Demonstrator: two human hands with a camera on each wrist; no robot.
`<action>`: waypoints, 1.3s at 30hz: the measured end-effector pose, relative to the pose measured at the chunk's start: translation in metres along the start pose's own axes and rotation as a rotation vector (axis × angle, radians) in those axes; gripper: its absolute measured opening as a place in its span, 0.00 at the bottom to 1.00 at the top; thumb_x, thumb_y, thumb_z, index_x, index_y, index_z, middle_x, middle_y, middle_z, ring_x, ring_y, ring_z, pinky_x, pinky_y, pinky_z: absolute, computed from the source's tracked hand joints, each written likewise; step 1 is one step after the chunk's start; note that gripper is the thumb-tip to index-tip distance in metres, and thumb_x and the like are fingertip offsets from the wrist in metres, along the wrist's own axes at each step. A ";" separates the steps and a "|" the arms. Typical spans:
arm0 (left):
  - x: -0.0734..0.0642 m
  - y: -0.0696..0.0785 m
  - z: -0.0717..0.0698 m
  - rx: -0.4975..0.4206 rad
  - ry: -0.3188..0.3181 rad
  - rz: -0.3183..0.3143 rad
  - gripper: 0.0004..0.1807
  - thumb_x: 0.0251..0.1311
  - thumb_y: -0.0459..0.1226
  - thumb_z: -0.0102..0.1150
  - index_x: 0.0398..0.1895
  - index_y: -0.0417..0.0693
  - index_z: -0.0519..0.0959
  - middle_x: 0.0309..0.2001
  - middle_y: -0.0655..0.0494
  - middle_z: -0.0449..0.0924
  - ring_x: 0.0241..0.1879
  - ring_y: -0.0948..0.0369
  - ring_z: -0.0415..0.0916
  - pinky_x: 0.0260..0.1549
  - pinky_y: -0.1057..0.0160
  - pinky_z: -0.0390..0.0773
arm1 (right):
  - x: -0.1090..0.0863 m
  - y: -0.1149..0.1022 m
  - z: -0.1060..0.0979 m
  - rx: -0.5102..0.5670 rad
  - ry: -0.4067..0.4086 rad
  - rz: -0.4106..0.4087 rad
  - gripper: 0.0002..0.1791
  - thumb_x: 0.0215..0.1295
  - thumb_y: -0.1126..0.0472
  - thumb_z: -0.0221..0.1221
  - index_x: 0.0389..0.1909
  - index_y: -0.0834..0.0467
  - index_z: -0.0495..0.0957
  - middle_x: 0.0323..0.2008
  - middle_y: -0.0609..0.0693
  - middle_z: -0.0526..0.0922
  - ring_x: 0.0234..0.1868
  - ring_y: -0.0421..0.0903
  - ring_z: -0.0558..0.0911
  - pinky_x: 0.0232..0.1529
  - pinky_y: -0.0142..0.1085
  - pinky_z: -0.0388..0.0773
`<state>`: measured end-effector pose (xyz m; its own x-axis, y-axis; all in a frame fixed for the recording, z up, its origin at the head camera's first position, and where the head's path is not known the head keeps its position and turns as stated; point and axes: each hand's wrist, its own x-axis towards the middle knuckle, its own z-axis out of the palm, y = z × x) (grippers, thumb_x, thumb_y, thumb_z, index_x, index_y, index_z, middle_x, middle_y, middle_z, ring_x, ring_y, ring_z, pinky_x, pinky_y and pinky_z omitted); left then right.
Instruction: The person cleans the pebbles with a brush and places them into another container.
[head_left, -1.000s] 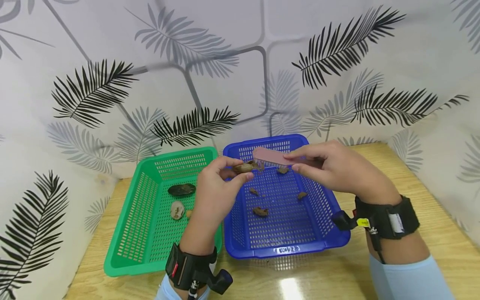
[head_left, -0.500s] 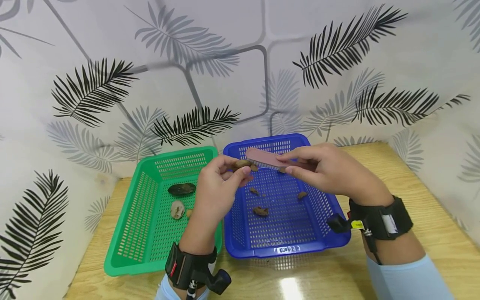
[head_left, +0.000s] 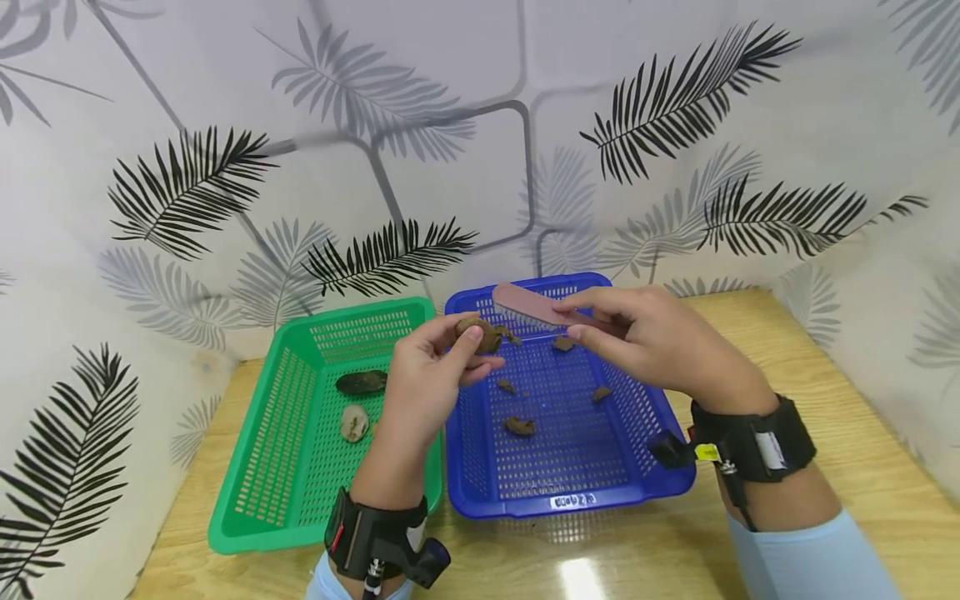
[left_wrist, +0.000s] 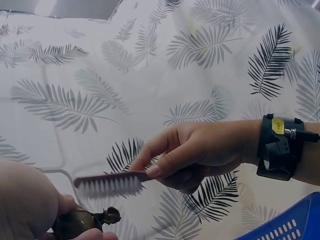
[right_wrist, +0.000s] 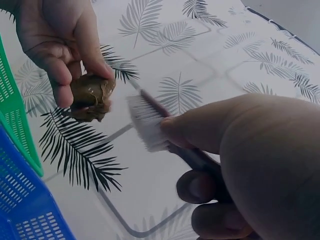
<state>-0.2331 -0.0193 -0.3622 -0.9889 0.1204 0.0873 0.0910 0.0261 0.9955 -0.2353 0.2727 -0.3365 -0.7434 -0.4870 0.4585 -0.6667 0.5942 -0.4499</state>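
My left hand (head_left: 427,367) pinches a mud-caked brown stone (head_left: 480,334) between thumb and fingers, over the left edge of the blue basket (head_left: 570,503). In the right wrist view the stone (right_wrist: 92,95) looks wet and smeared, with a ragged clump of mud at its lower end. My right hand (head_left: 645,333) grips a brush (head_left: 521,303) with a pink back and dark handle. Its white bristles (left_wrist: 110,187) face down in the left wrist view. A small gap separates the bristles from the stone in the right wrist view.
Several brown mud lumps (head_left: 519,426) lie in the blue basket. To its left stands a green basket (head_left: 247,467) with a dark oval stone (head_left: 362,382) and a pale stone (head_left: 355,423). Both stand on a wooden table (head_left: 795,367) against a leaf-patterned backdrop (head_left: 465,192).
The left hand has turned the stone between its fingers, showing a rounder side. The brush first moved left to the stone, then lifted slightly away from it.
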 end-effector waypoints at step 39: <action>0.032 0.030 0.010 -0.232 -0.138 -0.093 0.21 0.93 0.34 0.44 0.80 0.42 0.75 0.64 0.38 0.84 0.44 0.59 0.96 0.54 0.65 0.94 | 0.003 -0.003 0.010 -0.102 0.144 -0.011 0.18 0.78 0.61 0.73 0.65 0.49 0.92 0.33 0.43 0.88 0.27 0.38 0.72 0.29 0.32 0.73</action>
<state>-0.2608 -0.0051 -0.3302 -0.9650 0.2621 0.0053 -0.0441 -0.1824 0.9822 -0.2359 0.2627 -0.3414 -0.7157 -0.4018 0.5713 -0.6607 0.6547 -0.3672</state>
